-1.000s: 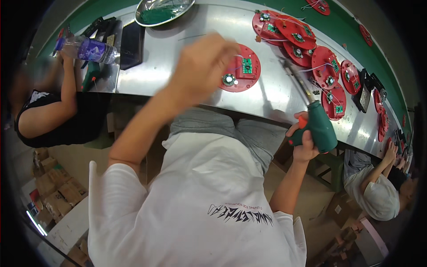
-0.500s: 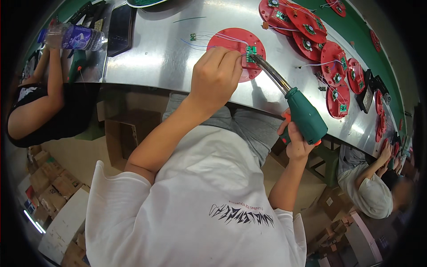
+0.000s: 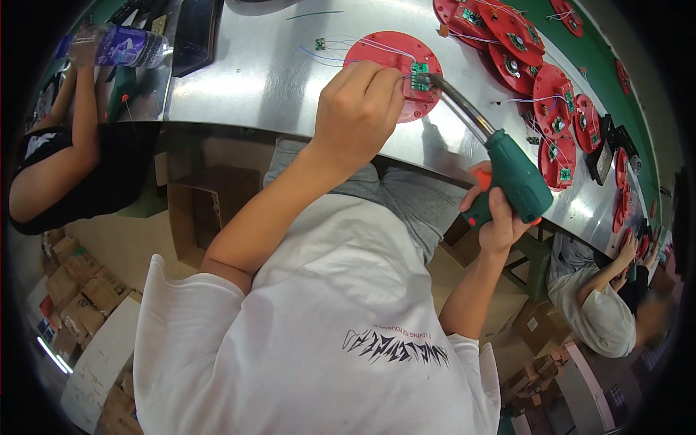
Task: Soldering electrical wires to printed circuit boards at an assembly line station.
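Lettering (image 3: 399,351) in dark, jagged strokes, with a smaller reddish line beside it, stands upside down on the white short-sleeved shirt (image 3: 290,326). A purple printed label (image 3: 130,47) wraps the clear plastic bottle (image 3: 156,51) at upper left, its writing too small to read. The left hand (image 3: 359,112) covers part of a round red disc (image 3: 384,47) on the shiny metal bench (image 3: 275,87), fingertips drawn together beside a small green circuit board (image 3: 420,76); I cannot tell what they pinch. The right hand (image 3: 500,217) wraps a dark-green pistol-shaped soldering iron (image 3: 518,177), its tip at the board's right side, contact unclear. The upper edge crops some overlapping red discs (image 3: 496,29).
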`<state>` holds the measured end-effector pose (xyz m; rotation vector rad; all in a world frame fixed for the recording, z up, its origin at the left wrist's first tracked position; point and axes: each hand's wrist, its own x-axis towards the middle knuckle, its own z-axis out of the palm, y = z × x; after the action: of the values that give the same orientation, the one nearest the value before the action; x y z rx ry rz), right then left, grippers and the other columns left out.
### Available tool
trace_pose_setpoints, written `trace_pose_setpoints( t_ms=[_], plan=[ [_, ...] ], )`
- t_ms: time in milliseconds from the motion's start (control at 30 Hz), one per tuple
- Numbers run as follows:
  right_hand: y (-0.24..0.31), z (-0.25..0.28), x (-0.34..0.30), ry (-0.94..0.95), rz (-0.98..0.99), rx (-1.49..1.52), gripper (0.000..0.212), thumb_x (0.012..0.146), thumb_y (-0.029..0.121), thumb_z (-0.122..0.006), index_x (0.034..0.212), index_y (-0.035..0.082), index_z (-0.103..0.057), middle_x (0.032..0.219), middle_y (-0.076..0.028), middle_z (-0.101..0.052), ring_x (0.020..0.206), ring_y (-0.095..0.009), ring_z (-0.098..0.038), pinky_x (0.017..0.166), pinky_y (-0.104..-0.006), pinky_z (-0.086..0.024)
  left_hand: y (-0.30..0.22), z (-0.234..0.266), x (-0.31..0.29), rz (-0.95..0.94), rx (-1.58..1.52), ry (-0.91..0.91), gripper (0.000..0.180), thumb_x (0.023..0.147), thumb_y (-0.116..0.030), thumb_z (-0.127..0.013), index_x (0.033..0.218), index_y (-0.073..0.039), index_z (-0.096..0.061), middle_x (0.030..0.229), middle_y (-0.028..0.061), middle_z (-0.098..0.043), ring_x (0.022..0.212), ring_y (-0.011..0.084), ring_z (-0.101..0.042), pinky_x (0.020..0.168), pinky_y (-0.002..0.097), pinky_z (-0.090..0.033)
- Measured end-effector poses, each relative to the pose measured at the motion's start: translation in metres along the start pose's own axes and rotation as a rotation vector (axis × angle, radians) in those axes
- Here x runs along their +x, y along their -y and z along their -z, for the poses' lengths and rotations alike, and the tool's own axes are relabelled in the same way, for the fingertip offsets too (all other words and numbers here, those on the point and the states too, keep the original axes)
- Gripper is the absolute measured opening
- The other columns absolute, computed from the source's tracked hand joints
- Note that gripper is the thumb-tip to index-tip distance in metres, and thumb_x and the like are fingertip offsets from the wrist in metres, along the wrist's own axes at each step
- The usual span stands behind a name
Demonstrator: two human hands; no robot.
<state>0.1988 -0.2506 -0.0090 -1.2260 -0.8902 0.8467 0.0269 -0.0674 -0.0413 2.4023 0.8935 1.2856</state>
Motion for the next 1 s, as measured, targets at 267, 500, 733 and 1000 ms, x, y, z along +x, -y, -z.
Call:
trace_pose_setpoints(
  t_ms=[267, 500, 733, 1000],
  plan=[
    [0.000, 0.003, -0.002, -0.013, 0.091, -0.007, 0.043, 0.091, 0.008, -0.058, 0.130, -0.009, -0.054, 0.108, -0.026, -0.066, 0.060, -0.023, -0.062, 0.053, -0.0311, -0.050, 0.002, -0.001, 0.000, -0.009, -0.001, 0.000, 0.011, 0.079, 0.001, -0.070, 0.090, 0.001, -0.068, 0.083, 0.0123, -0.065, 0.072, 0.0302, -0.063, 0.064, 0.0375, -0.051],
    [-0.002, 0.002, -0.004, -0.023, 0.104, -0.035, 0.043, 0.091, 0.007, -0.058, 0.130, -0.009, -0.054, 0.108, -0.026, -0.066, 0.060, -0.022, -0.062, 0.052, -0.0305, -0.050, 0.000, 0.001, 0.001, -0.011, -0.005, 0.000, 0.011, 0.080, 0.002, -0.069, 0.090, 0.001, -0.068, 0.084, 0.0122, -0.066, 0.072, 0.0303, -0.063, 0.064, 0.0374, -0.052],
    [-0.005, 0.005, -0.006, -0.028, 0.118, -0.019, 0.043, 0.090, 0.007, -0.060, 0.129, -0.009, -0.054, 0.110, -0.026, -0.066, 0.060, -0.022, -0.062, 0.053, -0.0303, -0.051, 0.002, 0.006, 0.002, -0.045, -0.078, -0.139, 0.014, 0.081, 0.004, -0.070, 0.095, 0.002, -0.070, 0.087, 0.0129, -0.066, 0.073, 0.0278, -0.064, 0.065, 0.0344, -0.052],
    [-0.003, -0.003, -0.008, -0.051, 0.089, -0.054, 0.038, 0.086, -0.003, -0.057, 0.123, -0.010, -0.059, 0.103, -0.022, -0.069, 0.059, -0.019, -0.062, 0.053, -0.0294, -0.050, -0.004, 0.002, 0.003, -0.097, -0.080, -0.096, 0.022, 0.074, 0.005, -0.066, 0.095, 0.000, -0.068, 0.083, 0.0109, -0.062, 0.075, 0.0294, -0.060, 0.065, 0.0368, -0.051]
  ],
)
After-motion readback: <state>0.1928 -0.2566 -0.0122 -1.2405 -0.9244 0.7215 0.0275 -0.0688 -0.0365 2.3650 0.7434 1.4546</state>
